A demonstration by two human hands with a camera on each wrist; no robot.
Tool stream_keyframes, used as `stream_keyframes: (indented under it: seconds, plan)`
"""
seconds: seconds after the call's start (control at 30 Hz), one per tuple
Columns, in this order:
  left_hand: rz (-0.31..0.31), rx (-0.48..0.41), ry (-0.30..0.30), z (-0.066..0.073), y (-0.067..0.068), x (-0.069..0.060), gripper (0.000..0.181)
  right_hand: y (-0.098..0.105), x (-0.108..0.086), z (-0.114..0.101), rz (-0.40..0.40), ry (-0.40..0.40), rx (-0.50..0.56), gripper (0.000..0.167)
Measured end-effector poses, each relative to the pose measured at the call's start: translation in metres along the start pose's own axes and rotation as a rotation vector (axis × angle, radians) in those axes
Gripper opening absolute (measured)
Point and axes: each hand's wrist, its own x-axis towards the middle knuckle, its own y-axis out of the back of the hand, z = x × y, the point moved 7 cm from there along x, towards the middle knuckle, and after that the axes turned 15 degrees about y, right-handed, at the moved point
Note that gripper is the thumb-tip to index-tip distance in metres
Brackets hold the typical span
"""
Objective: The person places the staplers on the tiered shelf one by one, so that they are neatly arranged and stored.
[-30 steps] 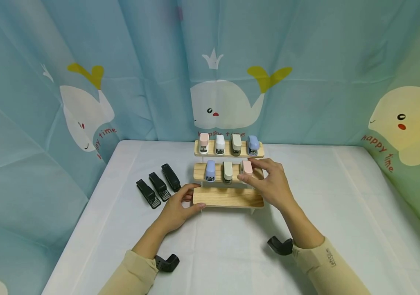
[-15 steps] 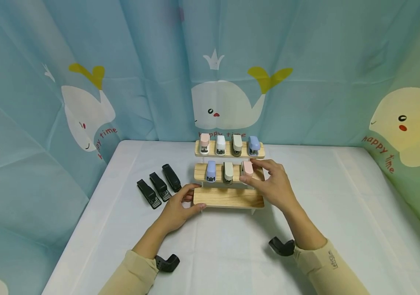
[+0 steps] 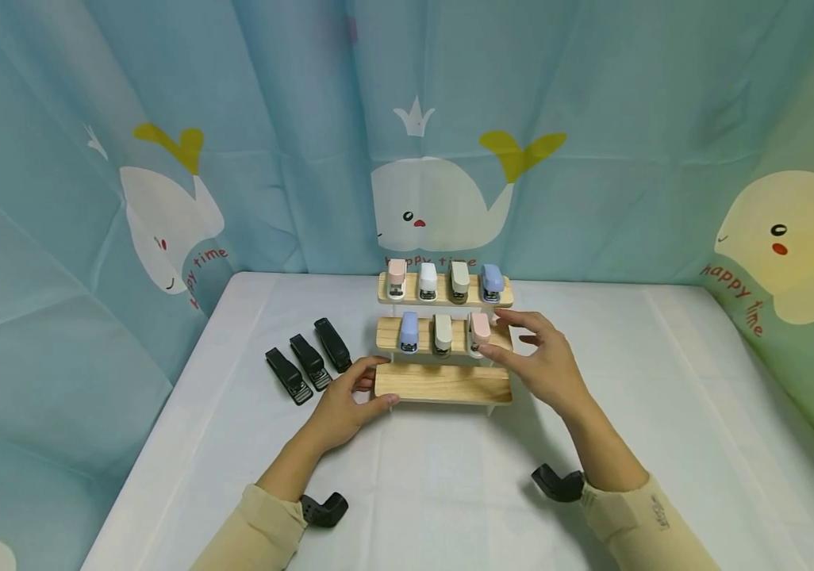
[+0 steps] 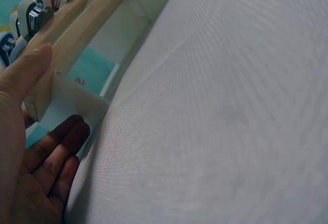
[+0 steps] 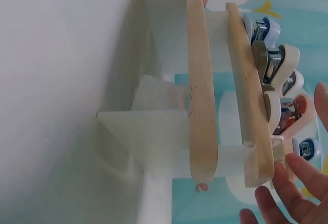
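Note:
A three-tier wooden display rack stands on the white table. My left hand grips the left end of its lowest board, the thumb lying on the wood. On the middle board sit a lilac mini stapler, a cream one and a pink mini stapler. My right hand hovers at this board's right end, fingers spread apart and holding nothing. Its thumb is close beside the pink stapler; in the right wrist view a gap separates the thumb from the stapler.
Pink, white, grey-green and blue mini staplers line the top board. Left of the rack lie three long black stapler-like items. A blue whale-print curtain hangs behind the table.
My right hand has let go of the pink stapler and drawn slightly right, its fingers parting. The pink stapler stays on the middle board. My left hand has kept its place.

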Motion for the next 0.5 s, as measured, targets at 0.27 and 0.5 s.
stream_keyframes:
  seconds: [0.27, 0.5]
  plan:
    - [0.0, 0.001, 0.001, 0.0, 0.0, 0.0, 0.057, 0.008, -0.008, 0.003, 0.02, 0.007, -0.003, 0.06]
    - [-0.002, 0.0, -0.006, 0.0, 0.0, 0.0, 0.057, 0.017, -0.017, 0.012, 0.012, -0.01, -0.032, 0.064]
